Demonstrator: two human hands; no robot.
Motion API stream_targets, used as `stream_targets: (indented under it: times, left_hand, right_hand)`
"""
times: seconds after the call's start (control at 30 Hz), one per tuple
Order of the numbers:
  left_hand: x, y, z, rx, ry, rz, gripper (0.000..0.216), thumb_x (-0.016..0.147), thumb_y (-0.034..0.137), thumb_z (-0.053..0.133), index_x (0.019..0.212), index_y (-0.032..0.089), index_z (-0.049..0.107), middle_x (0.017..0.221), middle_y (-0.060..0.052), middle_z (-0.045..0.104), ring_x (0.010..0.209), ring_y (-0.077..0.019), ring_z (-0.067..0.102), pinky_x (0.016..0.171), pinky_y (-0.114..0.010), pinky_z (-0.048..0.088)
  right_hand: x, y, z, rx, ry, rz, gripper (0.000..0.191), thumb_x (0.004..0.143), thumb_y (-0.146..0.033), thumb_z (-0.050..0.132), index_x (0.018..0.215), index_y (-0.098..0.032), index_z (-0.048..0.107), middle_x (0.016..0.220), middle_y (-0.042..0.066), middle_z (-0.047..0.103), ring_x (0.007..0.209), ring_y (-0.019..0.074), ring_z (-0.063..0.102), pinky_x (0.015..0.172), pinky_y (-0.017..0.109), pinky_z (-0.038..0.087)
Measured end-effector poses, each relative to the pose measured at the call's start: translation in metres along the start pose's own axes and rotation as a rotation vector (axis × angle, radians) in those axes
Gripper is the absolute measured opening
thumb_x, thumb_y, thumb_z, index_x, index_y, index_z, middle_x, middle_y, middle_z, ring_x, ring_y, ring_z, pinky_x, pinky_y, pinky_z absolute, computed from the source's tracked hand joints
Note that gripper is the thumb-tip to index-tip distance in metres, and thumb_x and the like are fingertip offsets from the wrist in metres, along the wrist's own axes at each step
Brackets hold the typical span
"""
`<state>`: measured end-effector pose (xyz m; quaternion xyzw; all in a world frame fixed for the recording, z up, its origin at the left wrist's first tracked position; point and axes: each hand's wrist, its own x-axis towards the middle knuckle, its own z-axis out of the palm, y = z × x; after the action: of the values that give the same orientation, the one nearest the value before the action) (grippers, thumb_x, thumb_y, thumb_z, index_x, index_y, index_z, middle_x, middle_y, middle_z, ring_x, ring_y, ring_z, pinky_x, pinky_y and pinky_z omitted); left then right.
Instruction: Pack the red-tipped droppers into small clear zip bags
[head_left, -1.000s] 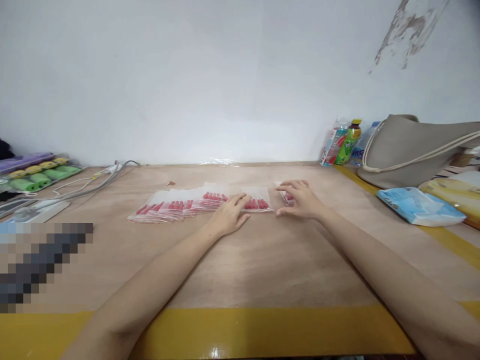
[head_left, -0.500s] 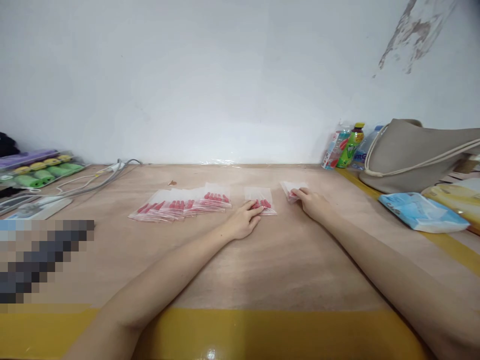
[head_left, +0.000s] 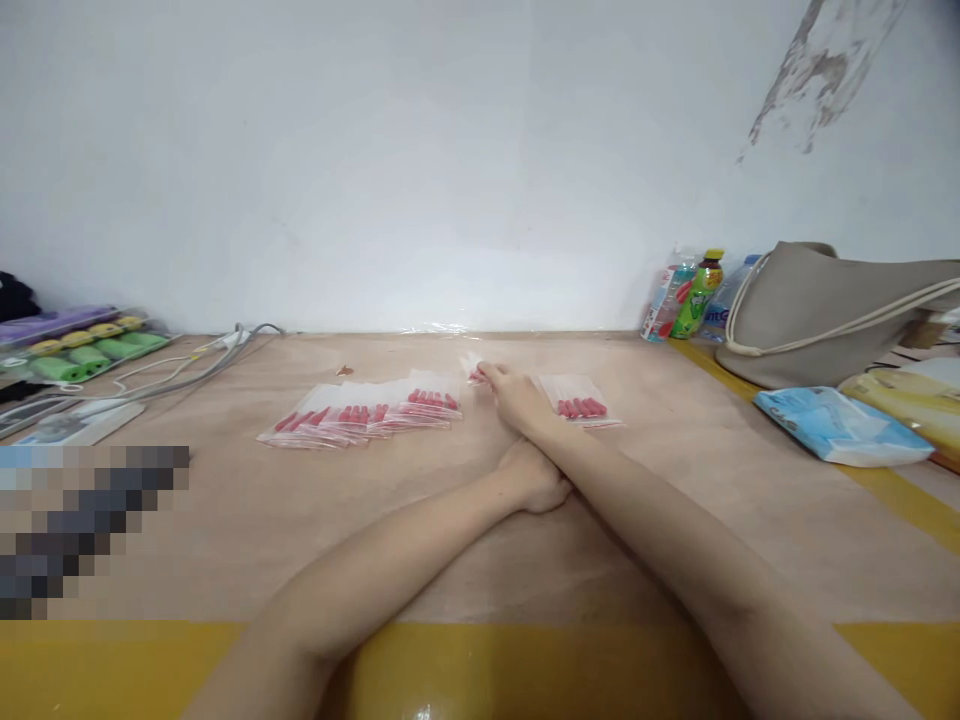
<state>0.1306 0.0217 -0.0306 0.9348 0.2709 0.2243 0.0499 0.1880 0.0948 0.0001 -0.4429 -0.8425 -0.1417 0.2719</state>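
Observation:
My right hand (head_left: 514, 395) reaches across to the left, its fingers pinched on a small clear plastic bag (head_left: 472, 366) with something red inside. Beneath my right forearm, my left hand (head_left: 534, 478) rests near the table; its fingers are mostly hidden. Right of my right hand, a flat clear bag with a row of red pieces (head_left: 581, 406) lies on the table. Further left is an overlapping row of similar bags (head_left: 360, 412), each with red pieces near its lower edge. I cannot make out exactly what the red pieces are.
At the right stand bottles (head_left: 697, 295), a grey bag with a cord (head_left: 825, 310) and a blue soft pack (head_left: 840, 425). Cables (head_left: 202, 365), a white power strip (head_left: 90, 420) and green and yellow rolls (head_left: 97, 355) are at the left. Behind is a wall (head_left: 375, 170).
My right hand has moved left with its bag, crossing over my left arm. My left hand has drawn nearer and rightward. The flat bag now lies further right, out from under its fingers.

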Motion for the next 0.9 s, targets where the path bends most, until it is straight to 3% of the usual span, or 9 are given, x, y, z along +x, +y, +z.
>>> stream_targets:
  times: [0.1,0.17,0.27,0.4,0.5,0.57,0.7,0.8,0.9]
  left_hand:
    - [-0.047,0.001,-0.029,0.024,0.002,-0.013,0.039,0.086,0.035,0.044,0.119,0.015,0.048,0.123,-0.012,0.051,0.114,-0.0253,0.046,0.097,-0.039,0.039]
    - [-0.072,-0.003,-0.047,0.065,0.063,-0.065,0.03,0.085,0.028,0.045,0.11,0.013,0.053,0.113,-0.012,0.056,0.108,-0.024,0.049,0.093,-0.038,0.041]
    - [-0.091,-0.016,-0.064,0.197,0.177,-0.193,0.017,0.083,0.025,0.046,0.091,0.017,0.058,0.093,-0.008,0.061,0.094,-0.0237,0.053,0.085,-0.041,0.042]
    - [-0.084,-0.043,-0.071,0.421,0.368,-0.263,0.032,0.077,0.028,0.054,0.106,0.013,0.052,0.117,-0.014,0.052,0.11,-0.03,0.044,0.093,-0.047,0.033]
    - [-0.07,-0.06,-0.071,0.487,0.338,-0.166,0.048,0.078,0.031,0.056,0.122,0.015,0.044,0.129,-0.014,0.044,0.122,-0.0308,0.035,0.101,-0.049,0.025]
    - [-0.062,-0.065,-0.068,0.459,0.285,-0.054,0.047,0.08,0.032,0.056,0.123,0.017,0.044,0.127,-0.012,0.047,0.121,-0.0289,0.038,0.101,-0.047,0.028]
    - [-0.056,-0.067,-0.058,0.368,0.256,0.187,0.022,0.088,0.024,0.046,0.107,0.019,0.056,0.109,-0.006,0.06,0.102,-0.0183,0.055,0.09,-0.033,0.044]
    - [-0.057,-0.071,-0.054,0.367,0.296,0.215,0.021,0.09,0.018,0.04,0.092,0.017,0.061,0.1,-0.006,0.064,0.09,-0.0162,0.059,0.079,-0.029,0.049]
    - [-0.056,-0.079,-0.053,0.367,0.285,0.203,0.021,0.09,0.018,0.04,0.087,0.015,0.061,0.095,-0.007,0.064,0.088,-0.0172,0.059,0.077,-0.03,0.049]
  right_hand:
    - [-0.003,-0.015,0.003,0.099,-0.092,0.016,0.03,0.083,-0.017,0.046,0.112,-0.022,0.054,0.103,0.009,0.063,0.081,0.0185,0.06,0.068,0.026,0.043]
    - [-0.006,-0.016,0.001,0.201,-0.163,-0.033,0.033,0.081,-0.027,0.053,0.114,-0.021,0.055,0.107,0.009,0.062,0.088,0.0203,0.06,0.073,0.028,0.045]
    - [-0.015,-0.009,-0.005,0.347,-0.164,-0.022,0.035,0.086,-0.031,0.045,0.117,-0.02,0.054,0.113,0.008,0.06,0.1,0.0196,0.057,0.084,0.029,0.044]
    - [-0.039,0.008,-0.015,0.299,-0.089,0.0,0.039,0.086,-0.013,0.034,0.119,-0.02,0.052,0.121,0.01,0.054,0.108,0.0196,0.052,0.089,0.033,0.042]
    - [-0.063,0.016,-0.021,0.166,-0.083,-0.049,0.039,0.086,-0.012,0.034,0.12,-0.019,0.05,0.117,0.014,0.052,0.1,0.0218,0.055,0.078,0.034,0.047]
    - [-0.076,0.018,-0.024,0.131,-0.05,-0.079,0.035,0.086,-0.016,0.036,0.119,-0.019,0.048,0.109,0.014,0.054,0.091,0.0205,0.057,0.071,0.032,0.047]
    - [-0.089,0.015,-0.029,0.091,0.027,-0.141,0.018,0.086,-0.022,0.041,0.096,-0.017,0.055,0.089,0.008,0.059,0.078,0.0169,0.056,0.065,0.027,0.044]
    - [-0.091,0.015,-0.033,-0.024,0.032,-0.158,0.02,0.087,-0.022,0.041,0.078,-0.017,0.058,0.075,0.005,0.06,0.07,0.0144,0.054,0.062,0.025,0.039]
    - [-0.092,0.02,-0.036,-0.104,0.051,-0.125,0.019,0.085,-0.021,0.045,0.074,-0.018,0.06,0.073,0.004,0.062,0.071,0.0142,0.054,0.065,0.025,0.036]
